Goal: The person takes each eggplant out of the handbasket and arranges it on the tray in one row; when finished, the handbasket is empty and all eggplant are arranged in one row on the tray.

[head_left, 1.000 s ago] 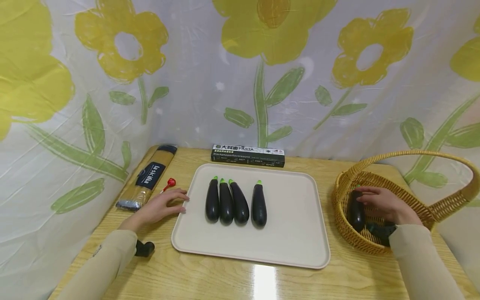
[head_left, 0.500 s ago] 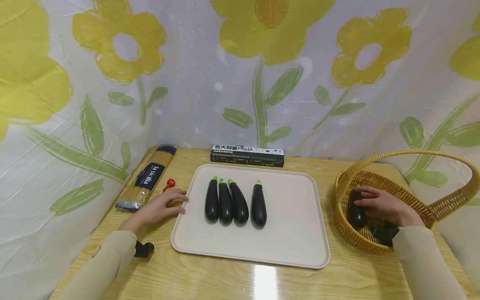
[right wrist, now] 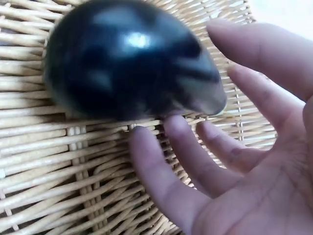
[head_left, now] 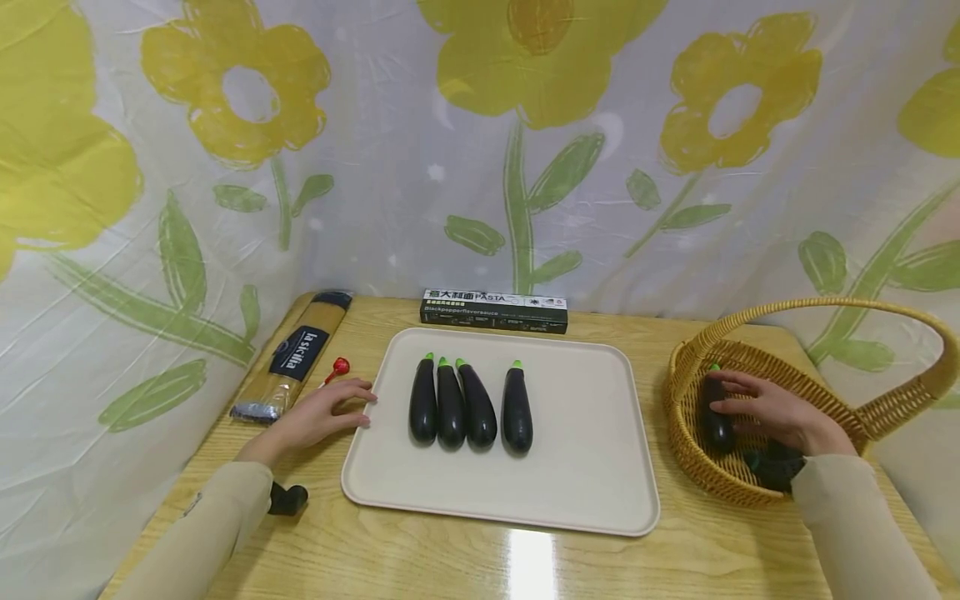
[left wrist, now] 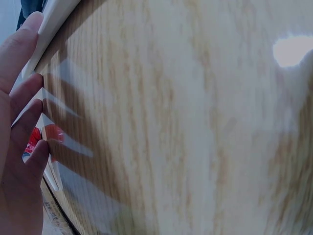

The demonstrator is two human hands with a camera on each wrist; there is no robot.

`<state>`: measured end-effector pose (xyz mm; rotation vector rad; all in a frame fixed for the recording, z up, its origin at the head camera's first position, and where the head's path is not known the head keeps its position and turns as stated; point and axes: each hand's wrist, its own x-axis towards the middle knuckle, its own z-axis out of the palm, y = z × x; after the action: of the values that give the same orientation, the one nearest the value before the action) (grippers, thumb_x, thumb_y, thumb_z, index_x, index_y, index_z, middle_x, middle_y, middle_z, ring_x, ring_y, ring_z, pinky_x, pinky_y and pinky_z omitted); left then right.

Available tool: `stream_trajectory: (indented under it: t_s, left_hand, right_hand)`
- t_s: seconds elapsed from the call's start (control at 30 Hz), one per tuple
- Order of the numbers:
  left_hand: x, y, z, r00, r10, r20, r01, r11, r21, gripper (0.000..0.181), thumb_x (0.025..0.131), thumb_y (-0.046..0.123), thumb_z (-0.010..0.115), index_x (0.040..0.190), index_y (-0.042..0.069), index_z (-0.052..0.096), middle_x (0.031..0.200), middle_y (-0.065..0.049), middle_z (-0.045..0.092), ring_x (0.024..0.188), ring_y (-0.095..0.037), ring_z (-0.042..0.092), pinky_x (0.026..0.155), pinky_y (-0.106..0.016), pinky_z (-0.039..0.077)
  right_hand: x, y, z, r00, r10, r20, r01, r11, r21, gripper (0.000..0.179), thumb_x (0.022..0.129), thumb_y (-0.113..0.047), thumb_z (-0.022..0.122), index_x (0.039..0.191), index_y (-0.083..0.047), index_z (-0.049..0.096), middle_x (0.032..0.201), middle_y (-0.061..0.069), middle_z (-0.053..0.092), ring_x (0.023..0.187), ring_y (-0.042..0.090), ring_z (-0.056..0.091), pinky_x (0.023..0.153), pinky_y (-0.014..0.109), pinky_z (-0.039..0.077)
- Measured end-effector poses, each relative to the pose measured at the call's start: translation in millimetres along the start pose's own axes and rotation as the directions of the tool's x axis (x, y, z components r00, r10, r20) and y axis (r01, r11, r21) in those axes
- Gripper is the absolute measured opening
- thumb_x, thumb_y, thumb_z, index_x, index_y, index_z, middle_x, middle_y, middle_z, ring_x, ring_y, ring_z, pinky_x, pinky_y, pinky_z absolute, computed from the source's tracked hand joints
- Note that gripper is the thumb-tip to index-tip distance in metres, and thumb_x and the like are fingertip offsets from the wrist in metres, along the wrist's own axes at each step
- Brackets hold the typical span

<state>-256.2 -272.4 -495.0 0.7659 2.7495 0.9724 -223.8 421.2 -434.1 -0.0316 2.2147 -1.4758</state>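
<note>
In the basket (head_left: 686,454) at the right lies a dark eggplant (head_left: 717,429) with a green stem end. My right hand (head_left: 772,408) reaches in over it, fingers spread and loosely bent; in the right wrist view they lie alongside the eggplant (right wrist: 127,63) without wrapping it. My left hand (head_left: 322,417) lies on the table with relaxed fingers, fingertips at the left rim of the pale tray (head_left: 585,475). On the tray, three eggplants (head_left: 452,408) lie side by side, and another eggplant (head_left: 517,408) lies a little to their right, all stems pointing away.
A black pasta box (head_left: 493,312) stands behind the tray. A spaghetti packet (head_left: 300,354) and a small red-headed item (head_left: 341,365) lie at the left. The basket's tall handle (head_left: 840,304) arches over its opening. A flowered curtain (head_left: 375,208) hangs behind.
The eggplant in the basket has shifted slightly, its lower end farther away and right. My right hand has drawn a little to the right. The left hand keeps its place by the tray.
</note>
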Motion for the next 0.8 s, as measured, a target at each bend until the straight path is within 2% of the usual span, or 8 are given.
stream_trajectory:
  t_s: [0.13, 0.3, 0.37, 0.47, 0.53, 0.67, 0.73, 0.8]
  left_hand:
    - [-0.3, 0.0, -0.5, 1.000, -0.014, 0.006, 0.014, 1.000, -0.005, 0.035, 0.090, 0.034, 0.071, 0.120, 0.016, 0.067, 0.143, -0.018, 0.049, 0.137, -0.042, 0.037, 0.111, -0.061, 0.027]
    - [-0.4, 0.5, -1.0, 1.000, -0.028, 0.012, 0.028, 1.000, -0.010, 0.035, 0.090, 0.036, 0.070, 0.120, 0.018, 0.067, 0.144, -0.017, 0.049, 0.137, -0.042, 0.036, 0.110, -0.062, 0.026]
    - [-0.6, 0.5, -1.0, 1.000, -0.028, 0.012, 0.028, 1.000, -0.006, 0.035, 0.090, 0.036, 0.070, 0.120, 0.018, 0.067, 0.144, -0.017, 0.049, 0.137, -0.041, 0.036, 0.111, -0.062, 0.026]
    - [-0.7, 0.6, -1.0, 0.999, -0.032, 0.009, 0.032, 0.999, -0.005, 0.035, 0.090, 0.035, 0.071, 0.120, 0.018, 0.067, 0.144, -0.016, 0.049, 0.137, -0.041, 0.036, 0.110, -0.062, 0.026]
    - [-0.9, 0.7, -1.1, 0.999, -0.034, 0.007, 0.034, 0.999, -0.004, 0.034, 0.090, 0.035, 0.071, 0.120, 0.018, 0.067, 0.144, -0.016, 0.049, 0.137, -0.041, 0.036, 0.110, -0.062, 0.026]
    - [-0.7, 0.5, -1.3, 1.000, -0.028, 0.006, 0.028, 1.000, -0.008, 0.035, 0.090, 0.035, 0.071, 0.120, 0.018, 0.067, 0.143, -0.017, 0.049, 0.137, -0.042, 0.036, 0.110, -0.062, 0.026]
    - [-0.6, -0.1, -1.3, 1.000, -0.020, 0.007, 0.021, 1.000, -0.008, 0.035, 0.090, 0.035, 0.071, 0.120, 0.017, 0.067, 0.143, -0.017, 0.049, 0.137, -0.042, 0.036, 0.110, -0.062, 0.026]
    - [-0.7, -0.5, -1.4, 1.000, -0.017, 0.009, 0.017, 1.000, -0.009, 0.035, 0.090, 0.034, 0.071, 0.120, 0.016, 0.067, 0.143, -0.017, 0.050, 0.137, -0.042, 0.036, 0.110, -0.062, 0.026]
  right_hand:
    - [-0.5, -0.2, 1.1, 1.000, 0.012, 0.027, -0.012, 1.000, 0.022, 0.071, 0.098, -0.018, 0.062, 0.152, 0.003, 0.021, 0.153, 0.037, 0.005, 0.118, 0.019, 0.051, 0.091, 0.041, 0.053]
    - [-3.3, -2.2, 1.4, 0.999, -0.005, 0.036, 0.004, 1.000, 0.014, 0.060, 0.099, -0.018, 0.059, 0.148, 0.004, 0.032, 0.153, 0.036, 0.008, 0.107, 0.003, 0.053, 0.088, 0.034, 0.054]
    - [-4.9, -2.9, 1.3, 0.999, -0.014, 0.032, 0.014, 1.000, 0.005, 0.057, 0.100, -0.017, 0.058, 0.148, 0.003, 0.035, 0.149, 0.034, 0.019, 0.099, 0.000, 0.054, 0.083, 0.032, 0.054]
    - [-8.3, -3.6, 1.7, 1.000, -0.027, 0.015, 0.028, 1.000, -0.011, 0.055, 0.100, -0.017, 0.057, 0.147, 0.003, 0.036, 0.140, 0.017, 0.039, 0.094, 0.002, 0.055, 0.077, 0.030, 0.054]
    - [-11.5, -4.4, 2.3, 0.999, -0.041, 0.003, 0.041, 0.999, -0.031, 0.056, 0.100, -0.017, 0.057, 0.147, 0.004, 0.035, 0.137, 0.010, 0.042, 0.095, 0.002, 0.056, 0.077, 0.029, 0.054]
    - [-19.8, -8.8, 3.7, 0.998, -0.061, -0.022, 0.058, 0.994, -0.094, 0.058, 0.102, -0.021, 0.055, 0.148, 0.004, 0.032, 0.147, 0.023, 0.034, 0.103, -0.006, 0.053, 0.083, 0.031, 0.053]
    - [-23.7, -12.6, 4.4, 0.997, -0.060, -0.040, 0.055, 0.991, -0.120, 0.060, 0.102, -0.025, 0.054, 0.150, 0.003, 0.030, 0.151, 0.031, 0.025, 0.104, -0.009, 0.050, 0.087, 0.038, 0.052]
    - [-27.2, -17.6, 5.0, 0.997, -0.053, -0.062, 0.044, 0.989, -0.138, 0.062, 0.102, -0.028, 0.054, 0.151, 0.000, 0.028, 0.152, 0.031, 0.023, 0.104, -0.011, 0.048, 0.091, 0.047, 0.051]
